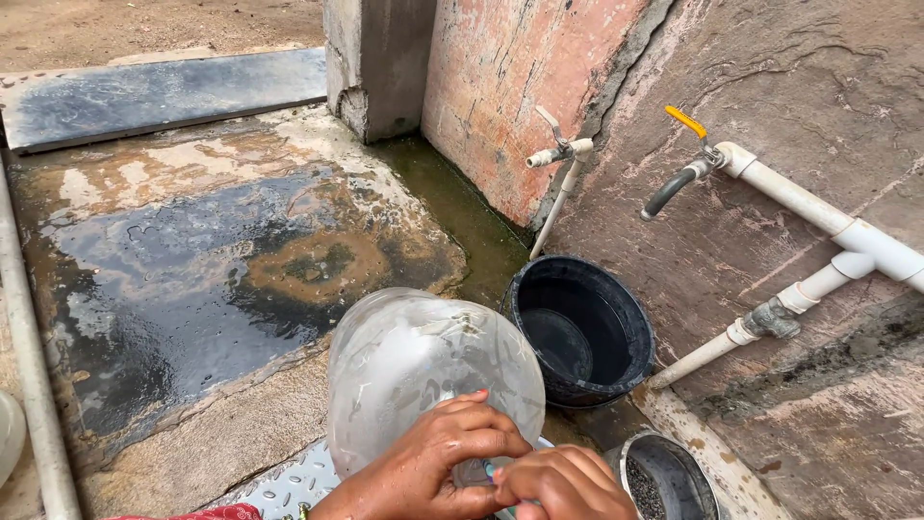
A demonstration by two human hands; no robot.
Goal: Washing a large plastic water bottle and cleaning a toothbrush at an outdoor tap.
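Two hands, left hand [423, 467] and right hand [563, 486], grip one clear jug [423, 366] near two taps.

Soft, even daylight fills the scene, bright without harsh sun. Shadows are faint and diffuse, darkest inside the black bucket [580, 330]. The wet floor [192, 270] throws back pale sky glare in patches, and the clear plastic bottle [423, 371] shows milky highlights. Focus is sharp throughout; straight lines bow slightly near the edges
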